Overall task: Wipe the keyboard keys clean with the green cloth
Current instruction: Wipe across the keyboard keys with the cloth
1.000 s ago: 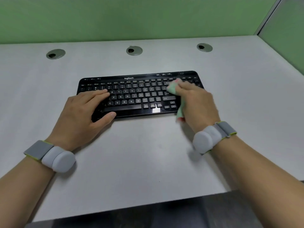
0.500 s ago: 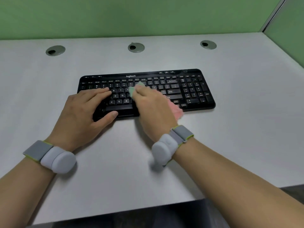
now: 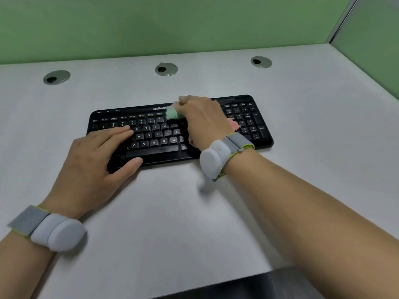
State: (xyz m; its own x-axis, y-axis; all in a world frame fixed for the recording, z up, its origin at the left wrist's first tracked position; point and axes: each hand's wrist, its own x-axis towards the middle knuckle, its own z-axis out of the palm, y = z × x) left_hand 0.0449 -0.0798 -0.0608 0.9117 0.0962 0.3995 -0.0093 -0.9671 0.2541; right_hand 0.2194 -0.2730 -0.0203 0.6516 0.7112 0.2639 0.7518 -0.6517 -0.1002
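A black keyboard (image 3: 151, 134) lies across the middle of the grey desk. My right hand (image 3: 204, 119) is closed around a small green cloth (image 3: 172, 113) and presses it on the upper key rows near the middle of the keyboard. A pink part of the cloth (image 3: 234, 125) sticks out to the right of that hand. My left hand (image 3: 95, 156) lies flat on the keyboard's left end, fingers on the keys and thumb at the front edge. Both wrists wear grey bands.
The grey desk (image 3: 302, 147) ends at a front edge (image 3: 194, 283) near me. Three round cable holes (image 3: 166, 69) line the back. Green partition walls (image 3: 194, 24) close the back and right side.
My right hand with the cloth swept left from the right key block to the left-middle, then moved up and a little right to the top rows. My left hand stayed put.
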